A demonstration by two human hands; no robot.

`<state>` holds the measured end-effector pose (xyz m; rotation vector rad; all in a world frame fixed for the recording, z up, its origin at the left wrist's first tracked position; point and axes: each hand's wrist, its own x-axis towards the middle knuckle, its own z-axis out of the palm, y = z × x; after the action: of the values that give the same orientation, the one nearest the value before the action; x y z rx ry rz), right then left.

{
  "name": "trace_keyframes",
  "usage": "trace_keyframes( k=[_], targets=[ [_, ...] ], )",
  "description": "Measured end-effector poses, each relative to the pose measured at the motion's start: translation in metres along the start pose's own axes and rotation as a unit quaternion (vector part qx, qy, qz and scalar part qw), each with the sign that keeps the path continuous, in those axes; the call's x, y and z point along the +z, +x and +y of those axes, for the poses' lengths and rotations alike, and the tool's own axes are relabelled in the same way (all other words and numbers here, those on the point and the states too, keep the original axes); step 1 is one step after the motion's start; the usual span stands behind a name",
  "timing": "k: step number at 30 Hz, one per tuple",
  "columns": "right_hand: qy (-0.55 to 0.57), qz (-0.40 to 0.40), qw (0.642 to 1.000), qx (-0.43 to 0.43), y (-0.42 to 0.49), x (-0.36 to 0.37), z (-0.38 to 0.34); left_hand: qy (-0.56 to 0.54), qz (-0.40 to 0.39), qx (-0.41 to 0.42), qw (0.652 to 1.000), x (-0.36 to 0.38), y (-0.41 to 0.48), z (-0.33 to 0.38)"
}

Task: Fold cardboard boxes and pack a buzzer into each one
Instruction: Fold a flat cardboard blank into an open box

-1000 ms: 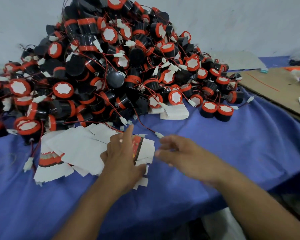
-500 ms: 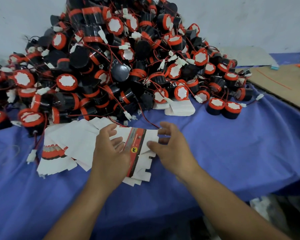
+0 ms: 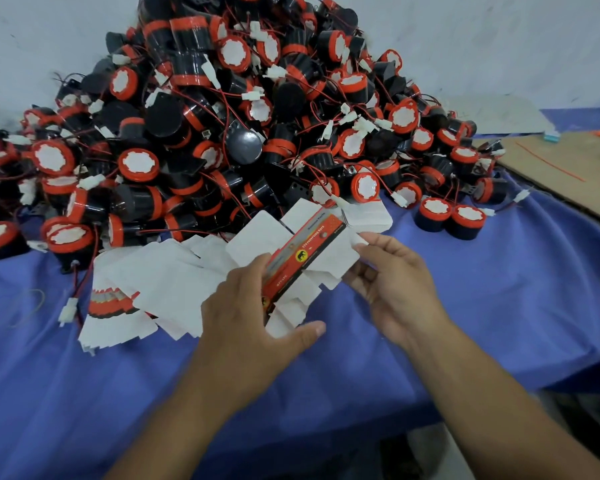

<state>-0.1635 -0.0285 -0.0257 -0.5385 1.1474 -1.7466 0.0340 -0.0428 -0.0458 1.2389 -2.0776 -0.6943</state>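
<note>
Head view, packing bench. Shows a flat box (image 3: 305,261), white card with an orange and black printed strip, held tilted just above a blue cloth (image 3: 499,306) and in front of a heap of buzzers (image 3: 222,133). Grips the near end with the left hand (image 3: 250,327), fingers curled onto the card and thumb stretched out beneath it. Pinches the far right flap with the right hand (image 3: 395,289), fingertips (image 3: 361,239) on the white edge. Leaves more blanks (image 3: 160,292) fanned on the cloth to the left, touching the foot of the heap. Stands a pair (image 3: 449,218) of buzzers upright at the right, just clear of the heap, with a brown board (image 3: 568,161) beyond.

Looks to be the start of a fold, with no buzzer packed yet. Judged light and thin, this card: easily creased, stiff only between its score lines, likely to spring back flat unless pressed. Best taken by opposite edges of the printed panel and squeezed inward to pop it into a sleeve, not by the loose flaps, for fear of bending or tearing them. Judged heavier and hard, those buzzers, with red wires and white plugs tangled through the heap. Best lifted by the black body, not by a wire, to avoid dragging neighbours along.
</note>
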Motion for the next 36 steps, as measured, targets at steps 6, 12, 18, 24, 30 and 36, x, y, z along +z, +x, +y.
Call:
trace_keyframes(
  k=[6,12,18,24,30,36],
  targets=[
    [-0.059,-0.064,0.996,-0.021,-0.009,0.003,0.001,-0.001,0.051,0.040,0.998,0.007,0.005,0.003],
    [-0.125,-0.185,0.971,-0.086,-0.027,0.003,-0.009,-0.025,0.066,0.080,0.994,0.001,0.006,0.007],
    [-0.233,-0.187,0.933,-0.200,-0.040,0.004,-0.012,-0.142,0.066,0.086,0.984,-0.005,0.005,0.015],
    [-0.348,-0.128,0.869,-0.328,-0.049,0.011,-0.001,-0.243,0.075,0.134,0.958,-0.008,0.000,0.035],
    [-0.330,-0.266,0.882,-0.204,-0.049,0.006,-0.006,-0.269,0.018,0.229,0.935,-0.008,-0.005,0.040],
    [-0.445,-0.349,0.806,-0.174,-0.056,0.001,-0.013,-0.493,-0.062,0.086,0.864,-0.020,-0.001,0.031]
  ],
)
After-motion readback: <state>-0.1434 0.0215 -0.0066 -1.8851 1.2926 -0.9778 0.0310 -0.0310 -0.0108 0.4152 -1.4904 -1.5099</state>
